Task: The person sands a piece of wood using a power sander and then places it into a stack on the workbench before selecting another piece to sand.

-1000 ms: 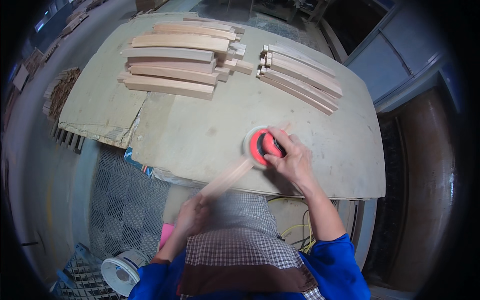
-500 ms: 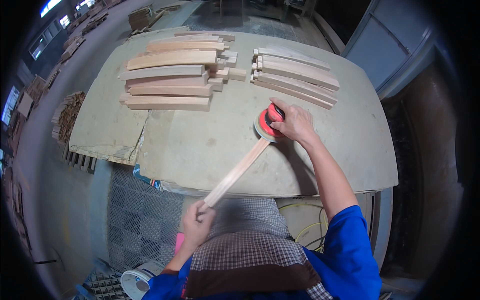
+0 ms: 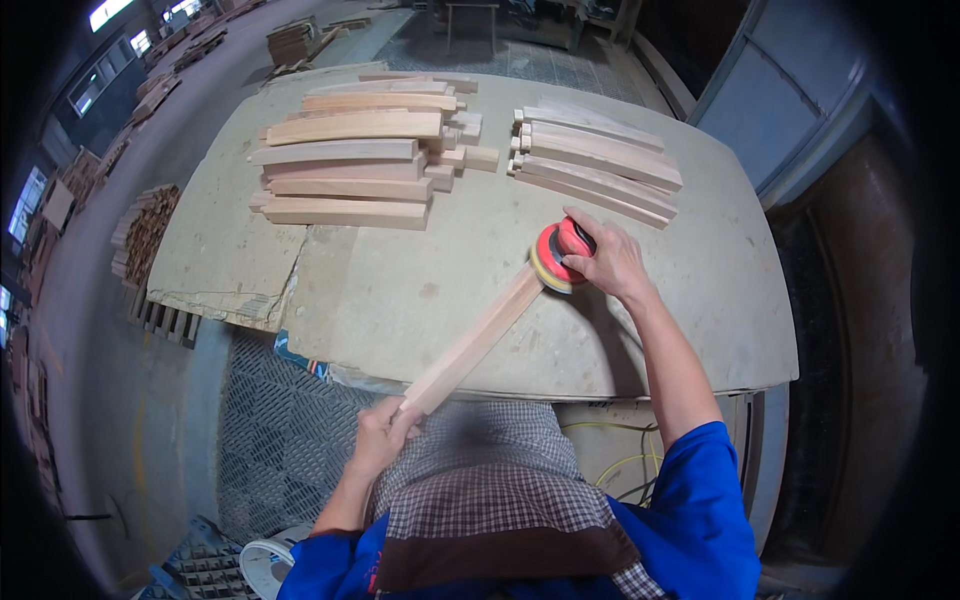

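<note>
My left hand (image 3: 385, 437) is closed round the near end of a long pale wood strip (image 3: 472, 340), just off the table's front edge. The strip slants away to the right across the tabletop. At its far end, my right hand (image 3: 612, 262) grips a red palm sander (image 3: 562, 255) with a round yellow-edged pad. The sander is tilted, its pad against or very close to the strip's tip; exact contact I cannot tell.
The pale table board (image 3: 400, 270) bears a large stack of wood strips (image 3: 350, 185) at the back left and a smaller one (image 3: 600, 160) at the back right. A white bucket (image 3: 268, 565) stands on the floor at lower left. A yellow hose (image 3: 625, 460) runs under the table.
The strip has been turned so that a wider face shows. The sander has shifted slightly right and tipped onto its edge. My left hand has moved a little left.
</note>
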Demonstrator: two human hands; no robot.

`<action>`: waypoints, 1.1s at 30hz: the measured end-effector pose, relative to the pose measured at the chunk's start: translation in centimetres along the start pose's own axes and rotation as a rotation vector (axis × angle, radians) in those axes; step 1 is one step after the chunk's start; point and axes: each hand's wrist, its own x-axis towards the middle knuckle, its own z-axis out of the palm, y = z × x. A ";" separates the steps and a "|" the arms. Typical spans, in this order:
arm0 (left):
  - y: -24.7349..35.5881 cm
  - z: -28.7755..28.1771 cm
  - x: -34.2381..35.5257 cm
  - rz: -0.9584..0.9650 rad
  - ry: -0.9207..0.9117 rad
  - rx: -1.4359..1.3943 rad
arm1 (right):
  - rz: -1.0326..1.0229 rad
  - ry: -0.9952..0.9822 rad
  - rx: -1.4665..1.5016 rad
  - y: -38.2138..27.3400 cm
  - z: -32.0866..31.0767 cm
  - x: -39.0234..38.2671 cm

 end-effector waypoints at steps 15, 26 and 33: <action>-2.8 2.2 -1.0 0.445 0.178 0.406 | -0.013 -0.189 -0.128 -5.8 -0.4 0.4; -2.1 0.3 0.0 0.152 -0.015 0.223 | -0.137 -0.063 0.071 -7.7 1.3 -4.3; -1.6 -0.3 0.6 -0.242 -0.098 -0.132 | -0.158 0.082 0.147 -6.4 3.3 -6.3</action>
